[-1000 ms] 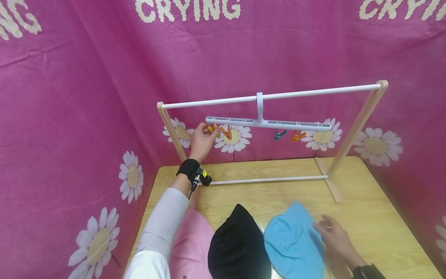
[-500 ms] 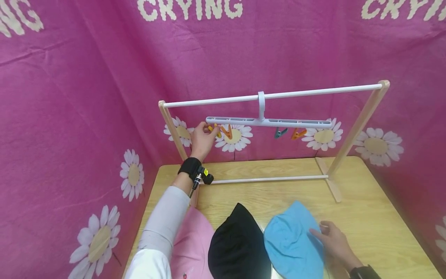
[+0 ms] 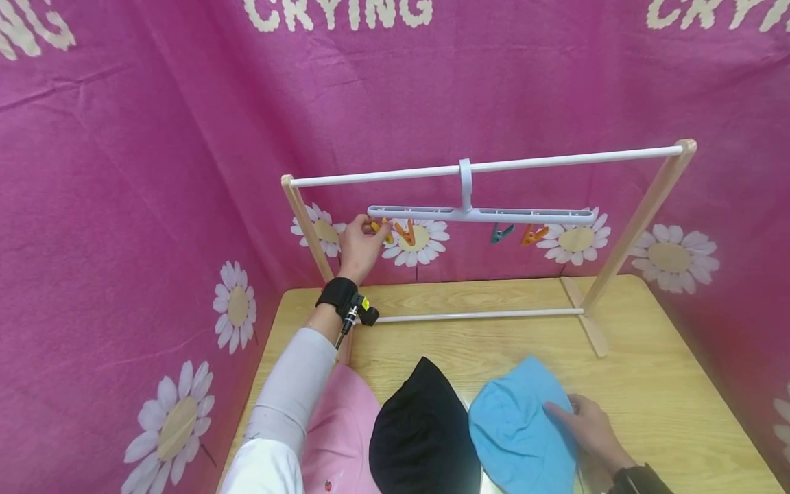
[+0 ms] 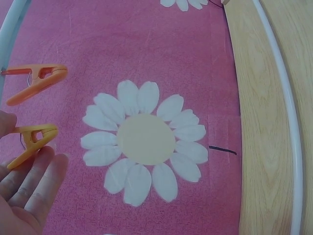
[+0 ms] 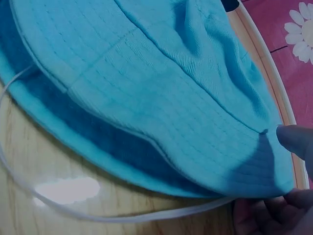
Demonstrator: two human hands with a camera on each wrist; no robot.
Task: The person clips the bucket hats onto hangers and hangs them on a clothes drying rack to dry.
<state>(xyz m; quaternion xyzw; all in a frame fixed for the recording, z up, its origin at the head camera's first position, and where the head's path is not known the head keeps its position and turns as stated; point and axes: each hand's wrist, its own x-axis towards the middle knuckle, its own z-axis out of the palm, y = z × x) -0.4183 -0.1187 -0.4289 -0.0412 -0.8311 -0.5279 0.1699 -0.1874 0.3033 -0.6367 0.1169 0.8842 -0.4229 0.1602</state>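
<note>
My left hand (image 3: 360,250) is raised to the left end of a pale grey-blue clip hanger (image 3: 432,214) and pinches a yellow clothespin (image 4: 46,129) there. An orange clothespin (image 4: 46,73) hangs right beside it. On the table lies a folded light-blue bucket hat (image 3: 521,425), whose brim edge my right hand (image 3: 589,429) holds at its right side. In the right wrist view the thumb lies over the brim, with the other fingers curled below. A thin white cord (image 5: 122,219) loops out from the hat.
A black hat (image 3: 422,432) and a pink hat (image 3: 339,439) lie left of the blue one. The hanger hooks over the rack's white top bar (image 3: 555,161). A teal clothespin (image 3: 501,234) and another orange one hang on its right half.
My right hand has moved left onto the blue hat's edge and taken hold of the brim. The left hand stays at the yellow clothespin.
</note>
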